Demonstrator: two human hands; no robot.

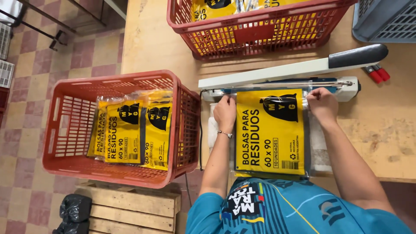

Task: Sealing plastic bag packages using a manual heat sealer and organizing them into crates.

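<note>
A flat yellow packet of bags in clear plastic (269, 132) lies on the wooden table in front of me. Its open end rests in the jaw of a white heat sealer (277, 82), whose black-handled arm is raised. My left hand (225, 112) pinches the packet's left top corner at the sealer. At the right top corner my right hand (322, 104) grips the plastic edge. Both hands hold the film flat against the sealing bar.
A red crate (60, 130) on my left holds several finished yellow packets (130, 130), set on a wooden pallet (130, 208). Another red crate (260, 34) with yellow packets stands behind the sealer. A grey crate (385, 19) is at the back right. Red-handled pliers (376, 73) lie beside the sealer.
</note>
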